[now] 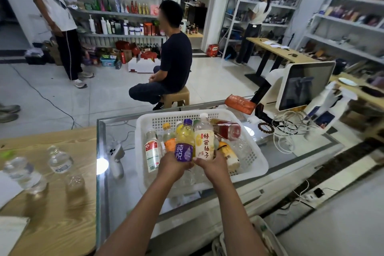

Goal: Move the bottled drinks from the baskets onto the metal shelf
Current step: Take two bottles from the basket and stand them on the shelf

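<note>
Head view: over the white basket (257,164) on the glass desk (116,199), near its front edge, the left hand (173,165) is wrapped around a purple-capped bottle (185,143) labelled 纯悦. The right hand (212,165) is wrapped around a white-capped bottle (204,138) reading 蜂蜜柚子. Both bottles stand upright, touching. Judgement: lift straight up to clear the remaining bottles, grip low and firm, then turn toward a metal shelf (116,13).
</note>
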